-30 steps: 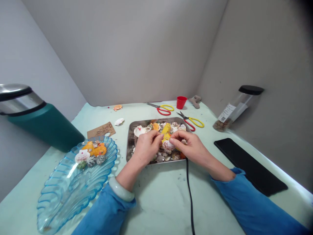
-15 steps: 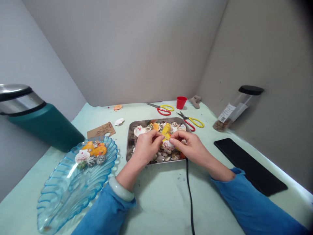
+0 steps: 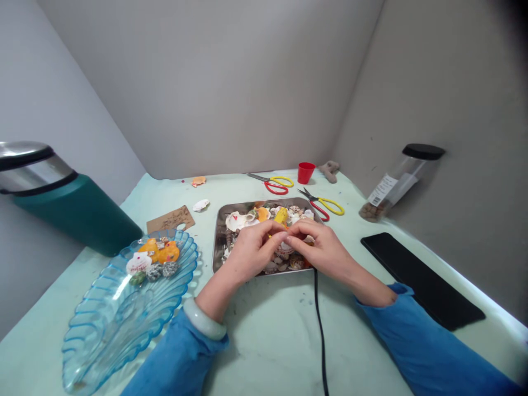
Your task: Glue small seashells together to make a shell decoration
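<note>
My left hand [image 3: 256, 247] and right hand [image 3: 319, 245] are over the rectangular metal tray [image 3: 217, 236], which is full of seashells. A moment ago a small gap showed between my fingertips; now it has closed, and my thumb tips touch or nearly touch. The fingers of both hands curl inward; I cannot tell whether either pinches anything. They now cover the lower part of the yellow piece [image 3: 281, 215] in the tray and more of the ribbed scallop shell [image 3: 284, 249] under my thumbs.

Around the tray nothing has shifted. The blue glass dish [image 3: 119, 330], holding shells and speckled stones, is to its left; two pairs of scissors [image 3: 276, 188] [image 3: 324, 204] and the red cup [image 3: 306, 173] are behind it. The black cable [image 3: 320, 330] runs toward me from its near edge.
</note>
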{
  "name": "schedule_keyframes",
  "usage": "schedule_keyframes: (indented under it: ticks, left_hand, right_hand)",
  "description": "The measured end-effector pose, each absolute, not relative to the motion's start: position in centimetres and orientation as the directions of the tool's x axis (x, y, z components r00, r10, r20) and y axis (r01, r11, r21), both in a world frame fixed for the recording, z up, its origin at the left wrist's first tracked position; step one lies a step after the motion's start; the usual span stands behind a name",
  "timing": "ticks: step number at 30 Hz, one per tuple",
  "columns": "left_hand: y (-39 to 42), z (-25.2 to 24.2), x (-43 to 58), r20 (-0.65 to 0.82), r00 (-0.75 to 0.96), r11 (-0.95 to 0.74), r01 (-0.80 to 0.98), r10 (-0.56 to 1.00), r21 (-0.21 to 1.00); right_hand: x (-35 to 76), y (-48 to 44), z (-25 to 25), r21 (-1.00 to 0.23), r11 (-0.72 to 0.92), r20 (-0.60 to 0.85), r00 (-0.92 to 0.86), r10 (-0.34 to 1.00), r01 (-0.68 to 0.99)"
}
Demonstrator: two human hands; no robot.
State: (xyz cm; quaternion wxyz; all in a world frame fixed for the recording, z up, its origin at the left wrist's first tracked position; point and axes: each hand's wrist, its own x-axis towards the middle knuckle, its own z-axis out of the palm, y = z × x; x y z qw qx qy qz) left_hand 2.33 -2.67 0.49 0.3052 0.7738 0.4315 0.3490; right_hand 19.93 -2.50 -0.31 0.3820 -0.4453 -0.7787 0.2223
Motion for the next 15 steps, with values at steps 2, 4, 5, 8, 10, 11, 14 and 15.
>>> schedule_keyframes:
  ticks: [2,4,5,8,10,11,14,15]
  left_hand:
    - [-2.65,0.42,2.35,0.275,0.382,-0.440,0.462,0.882,0.770]
    - [-2.64,0.42,2.38,0.269,0.370,-0.432,0.485,0.889,0.761]
    - [-2.64,0.44,2.39,0.264,0.365,-0.427,0.498,0.893,0.755]
    - [-2.67,0.48,2.41,0.242,0.364,-0.412,0.521,0.899,0.747]
    - [-2.68,0.47,2.41,0.232,0.367,-0.406,0.524,0.901,0.748]
    - [-2.68,0.46,2.40,0.228,0.367,-0.404,0.527,0.902,0.748]
    - [-2.68,0.47,2.40,0.223,0.372,-0.405,0.536,0.901,0.741]
    - [-2.68,0.50,2.41,0.224,0.370,-0.404,0.540,0.902,0.738]
  right_hand:
    - [19.93,-2.47,-0.32,-0.688,0.506,0.400,-0.310,0.863,0.520]
    - [19.89,-2.44,-0.31,-0.689,0.507,0.398,-0.314,0.862,0.518]
    - [19.87,-2.44,-0.31,-0.692,0.505,0.399,-0.309,0.863,0.516]
    - [19.82,-2.45,-0.25,-0.702,0.495,0.394,-0.300,0.869,0.512]
    - [19.81,-2.48,-0.21,-0.709,0.487,0.391,-0.291,0.873,0.510]
    - [19.82,-2.49,-0.20,-0.711,0.483,0.390,-0.286,0.875,0.510]
    - [19.88,-2.55,-0.22,-0.719,0.473,0.377,-0.286,0.881,0.509]
    - [19.90,-2.56,-0.24,-0.723,0.470,0.375,-0.284,0.883,0.506]
